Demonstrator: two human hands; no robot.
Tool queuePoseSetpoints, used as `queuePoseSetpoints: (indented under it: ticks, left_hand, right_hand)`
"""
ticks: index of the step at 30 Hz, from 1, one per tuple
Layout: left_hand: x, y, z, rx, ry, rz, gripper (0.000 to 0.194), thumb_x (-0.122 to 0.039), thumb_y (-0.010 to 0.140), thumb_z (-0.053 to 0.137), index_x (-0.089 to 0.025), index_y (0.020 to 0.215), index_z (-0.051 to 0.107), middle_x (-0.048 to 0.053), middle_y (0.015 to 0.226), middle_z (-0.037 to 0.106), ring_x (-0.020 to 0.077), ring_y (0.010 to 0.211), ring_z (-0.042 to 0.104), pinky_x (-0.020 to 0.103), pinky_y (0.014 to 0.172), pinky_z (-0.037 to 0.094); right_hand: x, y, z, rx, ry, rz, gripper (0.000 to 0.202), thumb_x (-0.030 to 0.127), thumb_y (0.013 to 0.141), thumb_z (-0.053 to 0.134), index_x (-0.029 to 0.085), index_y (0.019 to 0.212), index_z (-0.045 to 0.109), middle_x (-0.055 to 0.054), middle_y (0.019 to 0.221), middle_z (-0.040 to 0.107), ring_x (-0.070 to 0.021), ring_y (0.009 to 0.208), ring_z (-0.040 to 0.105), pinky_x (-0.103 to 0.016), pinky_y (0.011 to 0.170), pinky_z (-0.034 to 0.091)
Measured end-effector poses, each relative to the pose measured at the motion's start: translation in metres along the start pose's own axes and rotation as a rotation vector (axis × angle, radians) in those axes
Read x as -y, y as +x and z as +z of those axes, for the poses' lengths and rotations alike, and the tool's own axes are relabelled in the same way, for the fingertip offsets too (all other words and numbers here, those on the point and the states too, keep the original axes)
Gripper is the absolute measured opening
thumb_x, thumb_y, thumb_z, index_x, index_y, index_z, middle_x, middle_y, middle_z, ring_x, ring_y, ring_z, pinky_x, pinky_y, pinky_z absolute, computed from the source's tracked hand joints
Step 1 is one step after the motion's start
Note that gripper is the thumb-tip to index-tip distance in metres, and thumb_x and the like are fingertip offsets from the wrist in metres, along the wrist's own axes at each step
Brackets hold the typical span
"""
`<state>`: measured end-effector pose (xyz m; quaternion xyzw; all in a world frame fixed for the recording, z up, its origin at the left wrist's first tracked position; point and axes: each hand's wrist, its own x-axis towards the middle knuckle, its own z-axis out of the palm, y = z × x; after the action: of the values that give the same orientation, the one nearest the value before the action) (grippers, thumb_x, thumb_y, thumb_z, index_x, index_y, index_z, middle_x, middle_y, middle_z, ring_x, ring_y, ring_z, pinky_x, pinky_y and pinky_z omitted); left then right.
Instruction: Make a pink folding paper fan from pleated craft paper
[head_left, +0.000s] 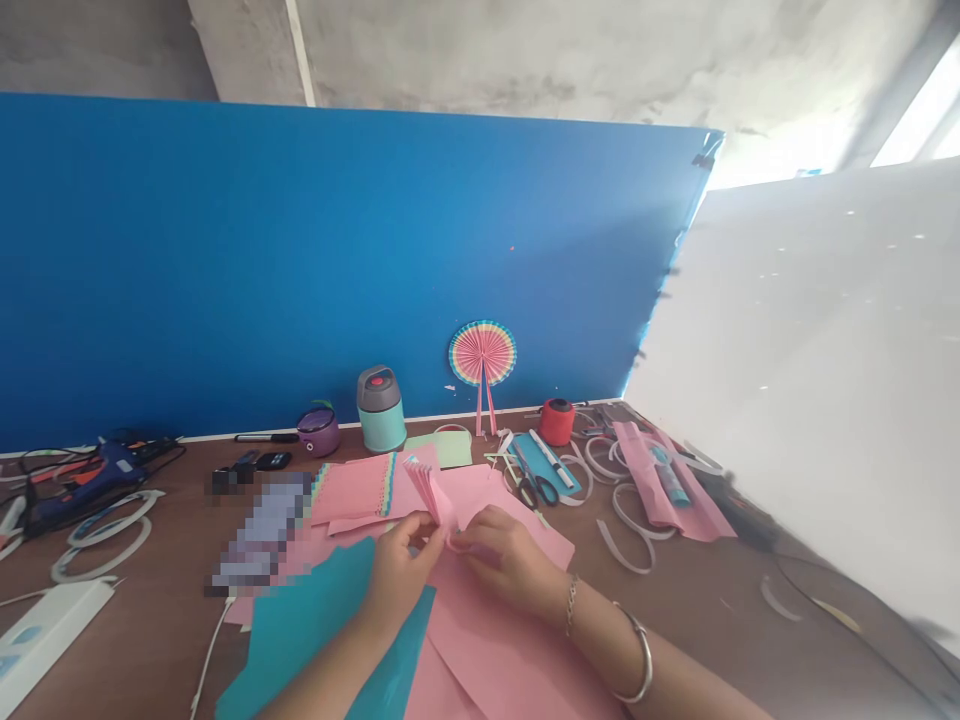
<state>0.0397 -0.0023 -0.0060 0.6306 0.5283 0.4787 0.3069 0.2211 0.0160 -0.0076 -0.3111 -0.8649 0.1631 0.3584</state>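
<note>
A pink paper folded into narrow pleats (426, 488) stands up between my two hands, above pink sheets. My left hand (401, 568) pinches its lower left part between thumb and fingers. From the other side, my right hand (514, 562) has its fingertips closed on the paper's right end. Beneath my left forearm lies a teal sheet (315, 610), and pink sheets (510, 640) spread under both hands. Just behind them is a stack of pleated pink paper with coloured edges (352, 490). A round pleated fan (483, 354) with two pink strip handles leans on the blue panel.
Black-handled scissors (536, 490) and a white pen (551, 460) lie on a blue card. Behind stand a teal jar (381, 412), a purple pot (318, 432) and a red container (556, 422). A glue gun (112, 475) and a power strip (52, 640) are left; white strips (630, 545) curl right.
</note>
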Motion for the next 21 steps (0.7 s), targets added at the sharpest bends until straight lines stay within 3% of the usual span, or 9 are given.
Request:
queuePoseSetpoints:
  ticks: [2, 5, 8, 11, 13, 16, 19, 21]
  left_hand:
    - [0.003, 0.001, -0.002, -0.054, 0.1, 0.069, 0.02, -0.033, 0.083, 0.05, -0.019, 0.08, 0.065, 0.001, 0.07, 0.068, 0.0154, 0.066, 0.061, 0.024, 0.063, 0.047]
    - [0.007, 0.003, -0.007, -0.16, 0.305, 0.286, 0.02, -0.027, 0.087, 0.047, -0.02, 0.088, 0.066, 0.003, 0.076, 0.066, 0.0163, 0.072, 0.059, 0.028, 0.068, 0.046]
    - [0.007, 0.005, -0.011, -0.138, 0.516, 0.48, 0.023, -0.02, 0.089, 0.044, -0.021, 0.095, 0.067, 0.004, 0.079, 0.062, 0.0187, 0.079, 0.055, 0.032, 0.071, 0.042]
    - [0.004, 0.004, -0.011, -0.001, 0.665, 0.539, 0.024, -0.016, 0.089, 0.045, -0.023, 0.097, 0.067, 0.004, 0.082, 0.061, 0.0199, 0.083, 0.053, 0.034, 0.072, 0.039]
    - [0.003, 0.003, -0.009, 0.092, 0.729, 0.549, 0.024, -0.015, 0.089, 0.046, -0.024, 0.096, 0.067, 0.004, 0.083, 0.06, 0.0199, 0.084, 0.051, 0.035, 0.074, 0.038]
    - [0.005, 0.002, -0.006, 0.207, 0.808, 0.543, 0.024, -0.015, 0.089, 0.046, -0.025, 0.093, 0.068, 0.003, 0.079, 0.058, 0.0193, 0.081, 0.05, 0.034, 0.072, 0.037]
    - [0.007, 0.002, -0.007, 0.286, 0.853, 0.515, 0.025, -0.015, 0.091, 0.044, -0.024, 0.092, 0.068, 0.003, 0.077, 0.058, 0.0187, 0.08, 0.049, 0.033, 0.07, 0.037]
    - [0.007, 0.003, -0.01, 0.319, 0.853, 0.485, 0.026, -0.015, 0.091, 0.043, -0.023, 0.089, 0.068, 0.003, 0.079, 0.06, 0.0186, 0.081, 0.05, 0.033, 0.072, 0.037]
  right_hand:
    - [0.003, -0.001, -0.002, -0.013, -0.115, -0.091, 0.02, 0.018, 0.083, 0.052, 0.02, 0.097, 0.065, -0.006, 0.077, 0.062, -0.0172, 0.074, 0.053, -0.03, 0.065, 0.044]
    - [0.013, -0.002, -0.008, -0.174, -0.311, -0.221, 0.02, 0.012, 0.082, 0.049, 0.02, 0.094, 0.063, -0.005, 0.078, 0.06, -0.0172, 0.077, 0.052, -0.031, 0.068, 0.041]
    - [0.021, -0.002, -0.013, -0.281, -0.486, -0.271, 0.032, 0.009, 0.081, 0.048, 0.021, 0.11, 0.058, -0.009, 0.102, 0.06, -0.0218, 0.104, 0.049, -0.038, 0.088, 0.036]
    - [0.017, 0.0, -0.013, -0.128, -0.58, -0.206, 0.035, 0.014, 0.083, 0.049, 0.021, 0.117, 0.055, -0.01, 0.119, 0.055, -0.0261, 0.12, 0.037, -0.046, 0.102, 0.021]
    - [0.008, 0.002, -0.013, 0.007, -0.578, -0.123, 0.023, 0.015, 0.086, 0.047, 0.022, 0.103, 0.062, -0.007, 0.108, 0.06, -0.0229, 0.112, 0.044, -0.046, 0.103, 0.018]
    - [-0.003, 0.002, -0.015, 0.243, -0.556, 0.006, 0.022, 0.013, 0.087, 0.046, 0.022, 0.085, 0.066, -0.004, 0.088, 0.061, -0.0173, 0.088, 0.049, -0.038, 0.089, 0.029]
    - [-0.004, 0.003, -0.022, 0.426, -0.526, 0.075, 0.024, 0.012, 0.084, 0.047, 0.023, 0.092, 0.067, -0.004, 0.087, 0.059, -0.0168, 0.082, 0.047, -0.031, 0.074, 0.03]
    - [-0.002, 0.003, -0.027, 0.465, -0.519, 0.101, 0.028, 0.009, 0.081, 0.047, 0.024, 0.095, 0.067, -0.005, 0.091, 0.058, -0.017, 0.082, 0.046, -0.03, 0.072, 0.029]
